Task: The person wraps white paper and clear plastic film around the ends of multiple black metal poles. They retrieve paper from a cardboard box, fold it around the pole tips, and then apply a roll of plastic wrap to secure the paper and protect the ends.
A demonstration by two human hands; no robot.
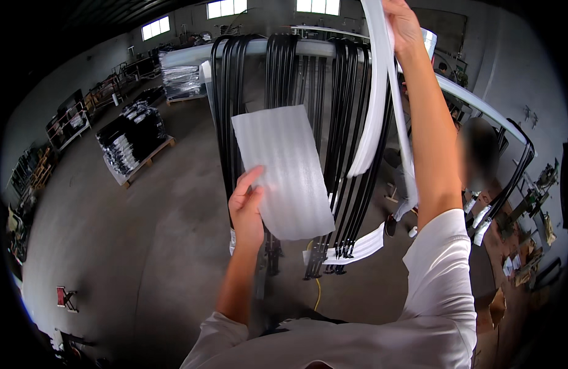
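Observation:
At the middle, my left hand (247, 206) grips the left edge of a white foam sheet (290, 172), thumb and fingers closed on it. The sheet is roughly rectangular, faintly ribbed and held tilted. My right hand (404, 27) is raised high at the top right, its fingers closed at the upper part of long white foam strips (375, 92); the fingertips are partly cut off by the picture's edge. Behind the sheet, bundles of long thin black tubes (281, 74) hang over a pale padded rail (253, 48), partly hidden by the sheet and strips.
Another white foam piece (358, 248) is low behind the tubes' lower ends. A yellow cord (318, 295) lies on the floor. Another person's shoe (390, 226) shows behind the strips. At the left stands a loaded pallet (133, 141); a second rail (475, 98) runs right, with black tubes.

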